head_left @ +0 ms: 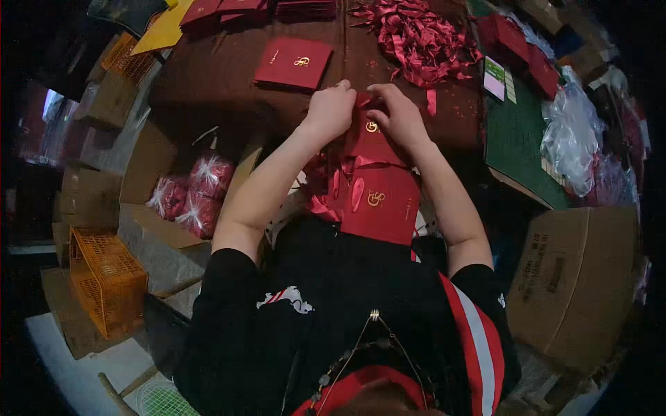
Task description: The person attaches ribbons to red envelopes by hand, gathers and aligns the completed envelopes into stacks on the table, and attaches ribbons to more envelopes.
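Both hands are at the near edge of the brown-covered table, around the top of a red bag (371, 144) with gold lettering. My left hand (330, 111) has its fingers closed at the bag's top left corner; what is between them is too small to make out. My right hand (399, 119) curls over the top right part, thumb and fingers closed on the bag's upper edge. A second red bag (381, 208) lies on my lap below it, with red ribbon (357, 194) on its left part. Just beyond my left hand, a flat stack of red bags (293, 64) rests on the table.
A heap of red ribbons (427, 41) lies on the brown table (208, 76). More red stacks (305, 10) sit at the far edge. On the left, a carton holds wrapped red bundles (210, 176); an orange crate (109, 281) stands nearby. A green table (517, 139) is right.
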A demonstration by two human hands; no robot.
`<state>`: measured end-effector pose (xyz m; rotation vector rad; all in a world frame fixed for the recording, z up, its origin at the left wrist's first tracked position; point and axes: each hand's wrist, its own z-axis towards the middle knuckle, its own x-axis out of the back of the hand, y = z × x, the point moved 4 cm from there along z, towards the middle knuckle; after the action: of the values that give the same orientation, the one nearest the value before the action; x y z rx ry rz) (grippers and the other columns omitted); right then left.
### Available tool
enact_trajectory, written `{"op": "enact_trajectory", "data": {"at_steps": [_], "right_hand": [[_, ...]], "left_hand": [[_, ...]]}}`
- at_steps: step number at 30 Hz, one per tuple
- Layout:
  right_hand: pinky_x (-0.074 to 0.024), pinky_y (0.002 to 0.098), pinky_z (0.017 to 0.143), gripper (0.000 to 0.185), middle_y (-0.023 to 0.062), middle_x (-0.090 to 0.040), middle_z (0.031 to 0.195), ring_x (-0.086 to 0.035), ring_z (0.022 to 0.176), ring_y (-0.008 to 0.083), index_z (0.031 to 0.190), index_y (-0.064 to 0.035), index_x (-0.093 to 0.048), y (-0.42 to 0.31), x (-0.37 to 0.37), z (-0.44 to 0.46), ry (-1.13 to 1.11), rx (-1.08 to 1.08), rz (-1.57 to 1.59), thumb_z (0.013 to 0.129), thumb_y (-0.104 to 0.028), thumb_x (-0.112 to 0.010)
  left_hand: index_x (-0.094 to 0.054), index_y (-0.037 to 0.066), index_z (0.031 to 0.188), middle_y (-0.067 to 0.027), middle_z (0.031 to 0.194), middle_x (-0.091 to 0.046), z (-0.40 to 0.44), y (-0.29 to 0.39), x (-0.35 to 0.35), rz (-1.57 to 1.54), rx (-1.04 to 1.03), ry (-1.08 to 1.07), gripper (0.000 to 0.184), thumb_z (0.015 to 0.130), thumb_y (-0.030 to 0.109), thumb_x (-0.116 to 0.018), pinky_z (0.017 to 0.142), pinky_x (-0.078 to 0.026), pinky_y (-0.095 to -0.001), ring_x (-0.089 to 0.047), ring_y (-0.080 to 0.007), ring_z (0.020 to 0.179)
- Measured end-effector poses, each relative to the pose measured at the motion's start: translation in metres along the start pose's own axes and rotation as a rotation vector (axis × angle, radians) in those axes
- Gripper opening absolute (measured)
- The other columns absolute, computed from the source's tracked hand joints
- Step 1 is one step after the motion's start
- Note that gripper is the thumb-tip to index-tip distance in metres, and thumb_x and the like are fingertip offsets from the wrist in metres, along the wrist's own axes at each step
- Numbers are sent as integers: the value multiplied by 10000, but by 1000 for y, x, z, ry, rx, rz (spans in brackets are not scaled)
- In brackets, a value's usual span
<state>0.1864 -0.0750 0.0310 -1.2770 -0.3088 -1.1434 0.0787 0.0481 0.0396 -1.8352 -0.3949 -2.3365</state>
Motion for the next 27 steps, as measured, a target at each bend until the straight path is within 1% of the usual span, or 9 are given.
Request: {"op": "enact_trajectory", "data": {"at_steps": [2,7,10,13,17,19,22,25,27], "right_hand": [[-497,450,910,461,122,-574,1246,-599,1080,381,1246,-108,-565,-2,-1,-1,-13,28,14,834,-203,-748],[-476,437,968,472,125,-537,1276,-527,1186,340,1237,-98,-568,13,6,-7,100,141,-102,832,-250,-757],[-476,437,972,460,142,-511,1307,-526,1200,353,1235,-110,-570,12,7,-7,99,123,-114,835,-240,-757],[-487,443,957,436,145,-505,1311,-547,1181,356,1224,-113,-573,10,9,-7,85,33,-16,841,-207,-759],[-523,420,868,384,128,-544,1235,-624,1044,339,1166,-93,-597,9,22,-12,206,20,150,834,-185,-765],[-529,407,784,303,124,-624,1039,-662,933,284,1048,-74,-632,22,39,-15,458,-36,-77,870,-292,-744],[-527,436,706,492,129,-658,853,-660,840,328,926,-75,-680,59,64,-15,332,-419,-355,926,-556,-582],[-549,466,673,598,149,-664,921,-669,854,330,987,-57,-684,80,71,-5,224,-637,-528,900,-636,-566],[-552,467,682,587,148,-659,958,-669,861,335,1008,-52,-681,86,68,1,228,-589,-587,893,-620,-590]], "left_hand": [[-625,24,943,-144,1023,-607,-4,-9,-6,-30,-21,47,140,814,53,-580,732,-548,-461,-664,-350,915],[-653,41,925,-155,1027,-601,-38,-55,20,68,269,-28,88,875,94,-604,731,-541,-488,-661,-376,854],[-630,37,1028,-169,1030,-579,-49,-60,33,-41,354,-155,157,888,108,-629,737,-523,-485,-648,-368,894],[-577,62,1236,-162,1061,-590,-58,-32,37,-46,194,342,350,898,116,-652,786,-525,-468,-599,-363,997],[-595,39,1232,-137,1275,-590,-42,15,16,-207,-172,266,386,904,223,-683,970,-483,-455,-530,-357,1183],[-604,47,1263,-127,1324,-581,-42,23,-3,-145,-186,154,440,905,289,-685,1035,-451,-462,-504,-348,1246],[-608,43,1273,-120,1345,-574,-42,21,-6,-224,-156,98,452,904,291,-690,1046,-445,-463,-489,-346,1269],[-619,41,1255,-120,1356,-567,-41,26,-3,-222,-120,61,450,885,281,-706,1051,-439,-464,-478,-345,1282],[-622,31,1235,-125,1351,-568,-40,25,-5,-231,-124,72,443,875,273,-714,1049,-439,-461,-485,-344,1271]]}}
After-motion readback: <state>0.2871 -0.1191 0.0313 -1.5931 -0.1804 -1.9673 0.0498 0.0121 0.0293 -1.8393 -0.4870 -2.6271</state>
